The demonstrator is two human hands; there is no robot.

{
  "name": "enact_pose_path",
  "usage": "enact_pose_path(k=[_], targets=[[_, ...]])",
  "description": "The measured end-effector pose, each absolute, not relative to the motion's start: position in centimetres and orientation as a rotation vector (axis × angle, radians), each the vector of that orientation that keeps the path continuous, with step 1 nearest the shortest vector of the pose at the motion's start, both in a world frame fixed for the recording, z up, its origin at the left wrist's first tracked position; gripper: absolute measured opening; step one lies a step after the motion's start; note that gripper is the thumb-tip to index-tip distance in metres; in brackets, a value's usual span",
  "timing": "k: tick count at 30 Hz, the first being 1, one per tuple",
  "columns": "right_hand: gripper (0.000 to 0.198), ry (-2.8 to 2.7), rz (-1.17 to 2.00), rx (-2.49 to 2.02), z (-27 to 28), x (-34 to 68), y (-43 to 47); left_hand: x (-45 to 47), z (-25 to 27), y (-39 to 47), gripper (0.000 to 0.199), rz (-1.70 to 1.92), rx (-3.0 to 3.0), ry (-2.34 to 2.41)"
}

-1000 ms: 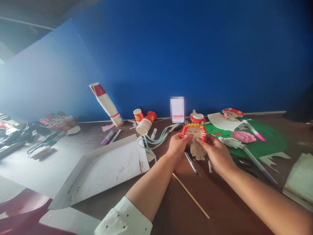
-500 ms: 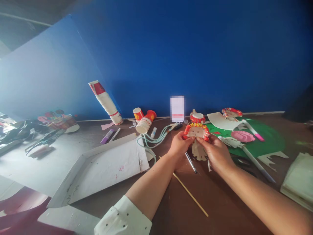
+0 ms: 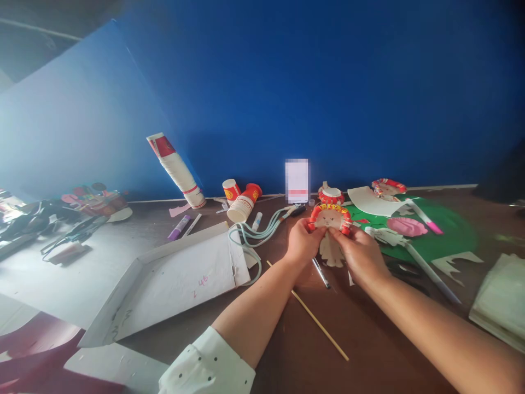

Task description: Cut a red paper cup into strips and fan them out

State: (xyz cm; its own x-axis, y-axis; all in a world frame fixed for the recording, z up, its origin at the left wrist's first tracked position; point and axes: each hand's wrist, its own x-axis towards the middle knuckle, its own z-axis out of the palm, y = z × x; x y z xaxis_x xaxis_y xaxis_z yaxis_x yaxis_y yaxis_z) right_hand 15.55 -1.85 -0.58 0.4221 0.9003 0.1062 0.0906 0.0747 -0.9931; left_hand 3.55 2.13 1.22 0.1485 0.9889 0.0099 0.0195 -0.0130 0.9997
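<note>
Both hands grip a paper lion figure (image 3: 329, 220) with a drawn face, a red and yellow curled-paper mane and a pale body hanging below. My left hand (image 3: 304, 239) is closed on its lower left side, the thumb near the chin. On the opposite side my right hand (image 3: 359, 249) pinches it the same way. The figure is held upright above the table. Beneath the hands lie a pen (image 3: 321, 272) and a thin wooden stick (image 3: 320, 325). Fingers behind the figure are hidden.
A shallow white box (image 3: 172, 284) lies to the left, beside a coiled pale cable (image 3: 262, 235). Stacked paper cups (image 3: 176, 171) lean at the back wall. To the right are a green paper disc (image 3: 447, 224), a pink-tipped marker (image 3: 430, 223) and a pale stack (image 3: 500, 301).
The lion figure tilts slightly, its face showing a little more clearly. Both hands keep hold of it in nearly the same place.
</note>
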Motion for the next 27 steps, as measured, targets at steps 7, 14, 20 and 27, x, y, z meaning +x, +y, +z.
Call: enact_pose_path(k=[7, 14, 20, 27], targets=[[0.038, -0.874, 0.835, -1.321, 0.03, 15.27, -1.87, 3.13, 0.78, 2.9, 0.02, 1.117, 1.221, 1.064], [0.034, -0.875, 0.846, -1.331, -0.69, 15.61, -1.37, 3.13, 1.06, 2.58, 0.021, 1.082, 1.279, 1.083], [0.031, -0.874, 0.835, -1.319, -0.28, 15.37, -1.55, 3.31, 1.08, 2.44, 0.021, 1.064, 1.344, 1.062], [0.026, -0.918, 0.837, -1.318, -0.44, 15.42, -1.48, 3.34, 0.81, 2.56, 0.021, 1.07, 1.34, 1.123]])
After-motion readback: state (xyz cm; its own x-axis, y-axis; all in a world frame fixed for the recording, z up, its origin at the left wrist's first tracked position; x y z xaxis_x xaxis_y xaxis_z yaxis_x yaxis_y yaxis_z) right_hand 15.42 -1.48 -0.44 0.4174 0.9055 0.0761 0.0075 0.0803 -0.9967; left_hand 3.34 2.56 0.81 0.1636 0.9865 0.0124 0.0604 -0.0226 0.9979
